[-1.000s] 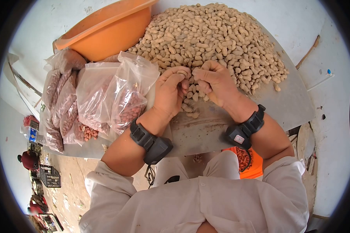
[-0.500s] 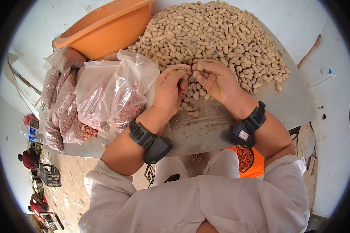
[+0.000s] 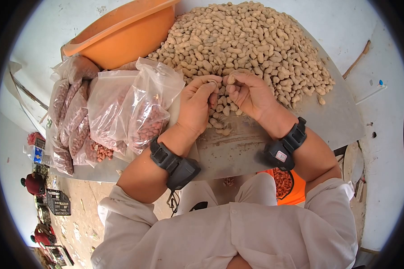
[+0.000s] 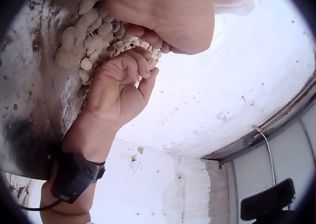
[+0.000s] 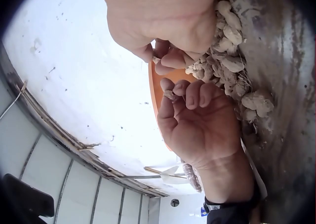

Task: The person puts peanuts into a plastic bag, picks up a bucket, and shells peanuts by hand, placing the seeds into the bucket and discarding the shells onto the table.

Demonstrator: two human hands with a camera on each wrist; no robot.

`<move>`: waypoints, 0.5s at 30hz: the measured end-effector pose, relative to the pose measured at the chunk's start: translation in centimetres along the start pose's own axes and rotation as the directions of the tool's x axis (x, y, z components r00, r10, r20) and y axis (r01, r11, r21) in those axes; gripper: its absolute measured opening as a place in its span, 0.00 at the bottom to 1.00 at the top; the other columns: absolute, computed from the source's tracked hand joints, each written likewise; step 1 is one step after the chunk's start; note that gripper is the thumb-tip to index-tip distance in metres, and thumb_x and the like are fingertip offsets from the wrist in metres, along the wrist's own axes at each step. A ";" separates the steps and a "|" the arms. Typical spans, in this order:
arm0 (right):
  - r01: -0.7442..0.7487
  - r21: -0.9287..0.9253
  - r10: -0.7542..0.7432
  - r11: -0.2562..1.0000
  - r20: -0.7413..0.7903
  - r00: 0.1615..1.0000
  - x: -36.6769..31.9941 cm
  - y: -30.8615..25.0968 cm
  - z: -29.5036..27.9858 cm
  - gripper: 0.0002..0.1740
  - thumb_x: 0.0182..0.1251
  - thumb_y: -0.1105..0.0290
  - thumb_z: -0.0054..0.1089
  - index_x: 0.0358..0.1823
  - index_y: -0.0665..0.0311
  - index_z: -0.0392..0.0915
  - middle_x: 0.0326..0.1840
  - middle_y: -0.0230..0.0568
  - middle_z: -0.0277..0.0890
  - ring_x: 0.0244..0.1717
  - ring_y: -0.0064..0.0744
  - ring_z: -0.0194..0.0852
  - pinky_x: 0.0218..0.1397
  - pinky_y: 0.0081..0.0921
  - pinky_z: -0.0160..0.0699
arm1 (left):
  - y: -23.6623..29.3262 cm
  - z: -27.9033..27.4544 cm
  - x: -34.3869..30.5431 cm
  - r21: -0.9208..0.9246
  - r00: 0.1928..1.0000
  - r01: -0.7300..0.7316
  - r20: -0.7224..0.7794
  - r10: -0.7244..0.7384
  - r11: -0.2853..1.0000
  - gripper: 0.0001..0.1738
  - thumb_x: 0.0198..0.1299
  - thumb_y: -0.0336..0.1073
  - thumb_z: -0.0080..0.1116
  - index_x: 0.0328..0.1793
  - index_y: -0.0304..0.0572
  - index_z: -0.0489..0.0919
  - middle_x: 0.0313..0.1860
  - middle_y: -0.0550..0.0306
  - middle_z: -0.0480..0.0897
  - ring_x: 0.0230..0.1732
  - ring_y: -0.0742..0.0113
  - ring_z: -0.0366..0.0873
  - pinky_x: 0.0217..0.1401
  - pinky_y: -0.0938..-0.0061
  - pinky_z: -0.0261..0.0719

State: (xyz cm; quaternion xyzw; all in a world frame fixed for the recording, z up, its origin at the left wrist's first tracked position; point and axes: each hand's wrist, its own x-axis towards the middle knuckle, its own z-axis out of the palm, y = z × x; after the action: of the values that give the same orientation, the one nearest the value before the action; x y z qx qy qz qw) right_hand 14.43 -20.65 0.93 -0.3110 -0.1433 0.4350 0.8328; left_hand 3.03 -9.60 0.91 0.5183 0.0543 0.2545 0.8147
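Observation:
My left hand [image 3: 194, 105] and right hand [image 3: 253, 98] face each other at the near edge of a large heap of unshelled peanuts [image 3: 251, 40], their fingertips a small gap apart. The right hand pinches a peanut [image 3: 231, 79] between thumb and index finger, its other fingers loosely curled. In the right wrist view the left hand's thumb and index finger pinch a small pale peanut [image 5: 169, 94]. Several loose peanuts [image 3: 220, 121] lie on the metal tabletop [image 3: 238, 152] just below the hands.
Clear plastic bags [image 3: 112, 112] of red shelled peanuts lie at the left, with some loose red kernels [image 3: 104, 152] beside them. A tilted orange basin [image 3: 130, 38] stands behind. Below the table's near edge is an orange container [image 3: 296, 195] of reddish pieces. People sit in the left background.
The right hand has turned so its palm and the peanut in its pinch show more, and its fingers have loosened. The left hand has stayed nearly in place.

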 end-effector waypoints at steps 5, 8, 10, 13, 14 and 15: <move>0.010 -0.046 -0.008 0.999 0.057 0.998 0.0 0.3 -0.3 0.04 0.64 0.74 0.53 0.34 0.68 0.74 0.27 0.36 0.74 0.24 0.23 0.72 0.24 0.16 0.70 | 0.1 0.1 -0.1 0.073 0.999 -0.013 0.032 0.011 0.997 0.10 0.59 0.28 0.47 0.43 0.34 0.77 0.24 0.64 0.70 0.23 0.77 0.62 0.26 0.84 0.61; -0.016 -0.104 0.021 0.994 0.048 0.999 -0.4 0.8 0.1 0.04 0.64 0.73 0.55 0.34 0.67 0.74 0.26 0.34 0.72 0.21 0.21 0.67 0.22 0.15 0.65 | 0.1 0.4 -0.3 0.091 1.000 0.011 0.017 -0.013 0.996 0.09 0.59 0.29 0.45 0.40 0.35 0.76 0.23 0.66 0.68 0.22 0.79 0.60 0.23 0.85 0.57; -0.030 -0.134 0.039 0.990 0.063 0.997 -0.5 1.0 0.2 0.05 0.64 0.72 0.56 0.34 0.66 0.74 0.25 0.32 0.71 0.19 0.20 0.63 0.20 0.14 0.61 | -0.2 0.6 -0.2 0.099 1.000 0.022 -0.006 -0.021 0.995 0.09 0.60 0.30 0.44 0.38 0.37 0.76 0.23 0.67 0.67 0.21 0.81 0.59 0.21 0.85 0.55; -0.035 -0.170 0.054 0.985 0.107 0.993 -0.5 1.3 0.0 0.05 0.63 0.71 0.57 0.34 0.65 0.74 0.24 0.31 0.70 0.18 0.18 0.60 0.19 0.14 0.54 | -0.4 0.7 -0.2 0.112 1.000 -0.001 0.007 0.001 0.994 0.09 0.60 0.30 0.43 0.37 0.39 0.76 0.23 0.68 0.66 0.20 0.81 0.58 0.19 0.86 0.53; -0.040 -0.180 0.058 0.983 0.098 0.993 -0.6 1.4 0.1 0.05 0.62 0.71 0.58 0.34 0.65 0.75 0.24 0.30 0.70 0.17 0.18 0.59 0.19 0.14 0.53 | -0.4 0.6 -0.2 0.117 1.000 -0.004 0.007 0.003 0.993 0.09 0.60 0.30 0.43 0.37 0.39 0.76 0.23 0.68 0.66 0.19 0.81 0.57 0.19 0.85 0.53; -0.045 -0.190 0.063 0.981 0.089 0.994 -0.7 1.4 0.2 0.06 0.62 0.71 0.59 0.34 0.66 0.75 0.24 0.30 0.70 0.17 0.18 0.58 0.19 0.14 0.52 | -0.4 0.6 -0.2 0.121 1.000 -0.006 0.008 0.005 0.993 0.09 0.60 0.31 0.43 0.37 0.39 0.75 0.23 0.68 0.66 0.19 0.81 0.57 0.19 0.85 0.53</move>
State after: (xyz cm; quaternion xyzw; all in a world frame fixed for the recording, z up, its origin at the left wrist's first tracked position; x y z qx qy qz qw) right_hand 13.09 -20.55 0.19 -0.3707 -0.2146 0.4563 0.7800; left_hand 3.18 -10.30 0.74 0.5679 0.0652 0.2509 0.7812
